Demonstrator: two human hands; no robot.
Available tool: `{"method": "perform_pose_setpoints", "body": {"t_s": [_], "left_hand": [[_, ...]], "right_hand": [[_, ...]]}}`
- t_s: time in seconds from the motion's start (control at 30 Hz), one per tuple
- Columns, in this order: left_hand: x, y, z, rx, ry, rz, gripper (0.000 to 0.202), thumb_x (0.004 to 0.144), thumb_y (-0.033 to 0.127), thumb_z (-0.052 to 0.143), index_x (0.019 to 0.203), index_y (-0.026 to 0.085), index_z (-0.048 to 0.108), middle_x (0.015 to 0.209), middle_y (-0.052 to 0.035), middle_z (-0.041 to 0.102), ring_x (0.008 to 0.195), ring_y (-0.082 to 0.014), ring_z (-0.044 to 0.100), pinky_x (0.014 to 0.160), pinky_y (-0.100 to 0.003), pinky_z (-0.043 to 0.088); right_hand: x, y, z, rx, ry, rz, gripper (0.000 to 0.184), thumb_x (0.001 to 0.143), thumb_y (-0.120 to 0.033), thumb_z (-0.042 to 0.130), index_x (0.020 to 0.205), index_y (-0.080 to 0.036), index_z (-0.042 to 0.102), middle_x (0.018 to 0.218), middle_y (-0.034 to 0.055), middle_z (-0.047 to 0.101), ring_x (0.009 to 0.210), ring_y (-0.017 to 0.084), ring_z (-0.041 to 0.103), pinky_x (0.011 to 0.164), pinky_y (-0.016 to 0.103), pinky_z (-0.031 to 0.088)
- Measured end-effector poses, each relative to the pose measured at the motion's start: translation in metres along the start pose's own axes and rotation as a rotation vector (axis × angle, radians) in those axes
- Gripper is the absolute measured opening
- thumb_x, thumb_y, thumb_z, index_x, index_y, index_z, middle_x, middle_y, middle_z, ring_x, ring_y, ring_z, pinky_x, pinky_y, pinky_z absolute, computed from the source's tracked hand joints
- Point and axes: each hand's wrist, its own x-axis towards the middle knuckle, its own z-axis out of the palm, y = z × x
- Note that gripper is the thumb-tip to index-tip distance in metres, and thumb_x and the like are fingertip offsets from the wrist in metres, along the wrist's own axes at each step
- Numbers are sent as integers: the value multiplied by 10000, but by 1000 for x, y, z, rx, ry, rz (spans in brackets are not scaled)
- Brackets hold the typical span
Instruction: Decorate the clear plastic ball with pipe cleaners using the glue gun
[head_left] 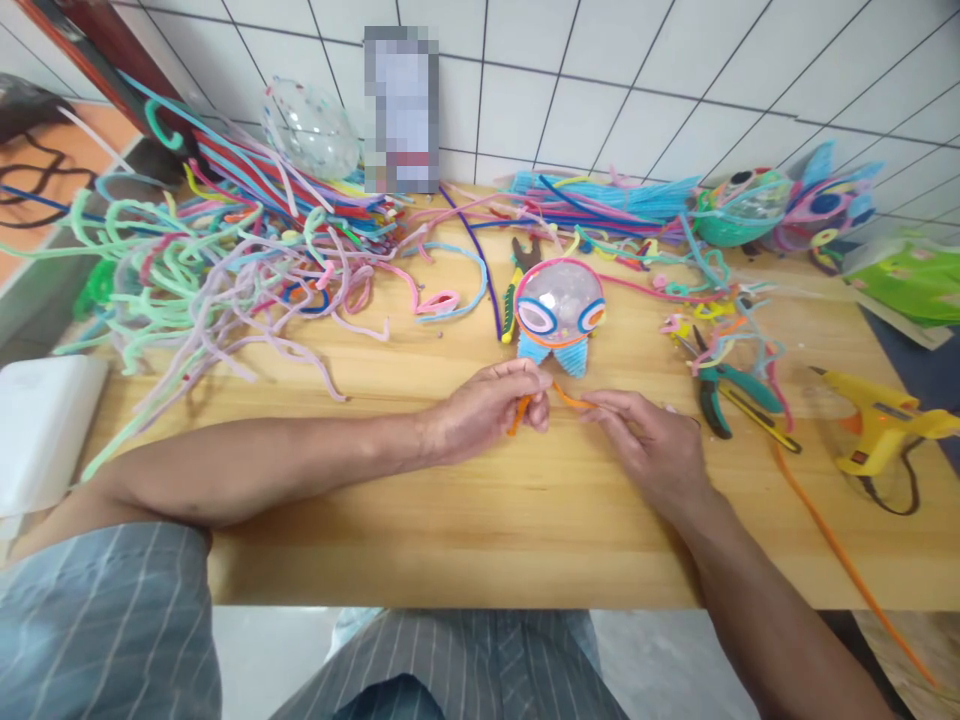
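Between my two hands runs a short orange pipe cleaner (567, 398). My left hand (504, 402) is closed on it, and one end hangs below the fingers. On the other side, the fingertips of my right hand (651, 440) pinch its far end. Just beyond my hands sits a clear ball craft (559, 292) with a pink pipe-cleaner rim, two looped eyes and light blue fuzzy pieces beneath it. Pliers (511, 300) with green and yellow handles lie at its left side, partly touching or behind it; I cannot tell which.
Tangled pipe cleaners (187, 260) cover the left side. Teal-handled pliers (712, 400), a yellow craft knife (761, 418) and a yellow glue gun (874, 425) lie at right. A long orange pipe cleaner (840, 550) crosses the front edge. A white box (49, 430) stands left.
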Motion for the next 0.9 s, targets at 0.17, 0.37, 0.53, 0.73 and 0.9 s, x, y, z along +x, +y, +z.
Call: {"method": "perform_pose_setpoints", "body": {"t_s": [0.17, 0.37, 0.53, 0.73, 0.9], "left_hand": [[-5, -7, -2, 166, -92, -131, 351, 858, 482, 818, 915, 159, 693, 522, 47, 590, 512, -104, 535, 577, -237, 354], [-7, -13, -2, 272, -144, -242, 272, 930, 377, 756, 1045, 131, 775, 535, 49, 626, 517, -89, 516, 621, -247, 375], [-14, -16, -2, 312, -329, -344, 237, 953, 336, 732, 1058, 130, 787, 556, 45, 642, 551, -90, 569, 647, -244, 392], [-17, -24, 1, 266, -252, -323, 312, 960, 428, 729, 1088, 144, 743, 613, 37, 670, 568, -99, 607, 633, -238, 390], [-13, -19, 3, 280, -209, -259, 356, 956, 495, 743, 1054, 152, 732, 565, 49, 631, 524, -93, 537, 606, -240, 366]], "right_hand": [[10, 12, -12, -6, 61, 67, 166, 1035, -283, 633, 1075, -299, 793, 930, 10, 849, 782, 201, 797, 703, 323, 600], [4, 13, -23, -56, 110, 125, 160, 1042, -377, 657, 1005, -317, 800, 881, 19, 829, 737, 220, 758, 706, 363, 568], [3, 10, -18, -73, 100, 23, 153, 1048, -356, 649, 1006, -309, 789, 927, 21, 837, 785, 223, 771, 719, 361, 575], [7, 10, -20, -183, 213, -128, 156, 995, -307, 730, 1149, -315, 758, 1038, 50, 804, 974, 283, 751, 931, 471, 566], [-6, -15, -23, -171, 250, -306, 216, 968, -221, 742, 1166, -307, 742, 890, 32, 790, 792, 241, 734, 766, 393, 565]]}}
